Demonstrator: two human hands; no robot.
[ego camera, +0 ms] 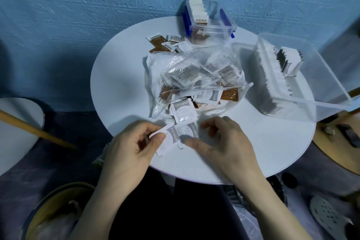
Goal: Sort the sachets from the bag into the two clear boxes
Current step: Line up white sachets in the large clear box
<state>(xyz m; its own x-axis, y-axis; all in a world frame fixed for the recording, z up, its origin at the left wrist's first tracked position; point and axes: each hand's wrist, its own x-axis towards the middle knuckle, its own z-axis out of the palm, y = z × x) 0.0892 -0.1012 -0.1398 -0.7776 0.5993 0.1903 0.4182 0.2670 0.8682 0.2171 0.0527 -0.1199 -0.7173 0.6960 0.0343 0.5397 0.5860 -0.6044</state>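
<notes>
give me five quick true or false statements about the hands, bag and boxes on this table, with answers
1. The left hand pinches white sachets. True.
2. The bag lies inside the large box. False: it lies on the table, beside the box.
3. The small box has blue clips. True.
4. Both boxes are empty. False: both hold upright sachets.
5. The right hand reaches into the small box. False: it is at the white sachets, near the table's front edge.

left hand point(134, 142): thumb and fingers pinching; right hand point(224, 140): fingers curled, thumb extended toward left
</notes>
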